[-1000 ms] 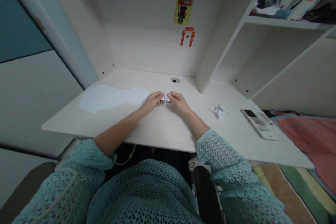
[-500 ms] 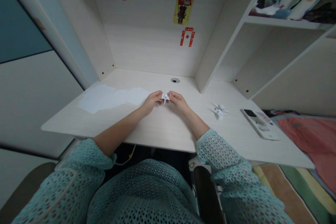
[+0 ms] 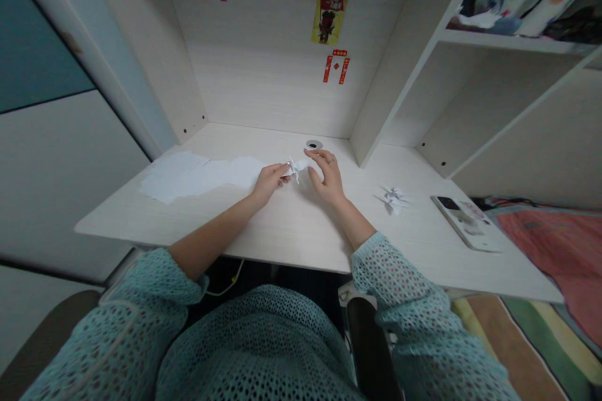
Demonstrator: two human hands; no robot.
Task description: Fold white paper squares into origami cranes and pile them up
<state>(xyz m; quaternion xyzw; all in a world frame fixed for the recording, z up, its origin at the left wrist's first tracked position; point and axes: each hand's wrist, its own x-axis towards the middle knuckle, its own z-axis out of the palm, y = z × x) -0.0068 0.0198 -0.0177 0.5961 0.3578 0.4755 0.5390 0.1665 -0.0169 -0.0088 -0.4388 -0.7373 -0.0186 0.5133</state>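
R hand point(image 3: 329, 180) has opened off folded paper point(image 3: 295, 168), fingers now wide just beside it; poss. light contact, too small to tell. L hand point(image 3: 269, 182) fingers pinch it over worktop point(image 3: 291, 232); hold apparently L-only.

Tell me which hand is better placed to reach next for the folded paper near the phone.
Probably the right hand: it is spread open and nearer to the folded paper by the phone. The left hand pinches a small paper piece and is farther away.

White paper figure point(image 3: 295, 168), teal openwork sleeves point(image 3: 404, 282)
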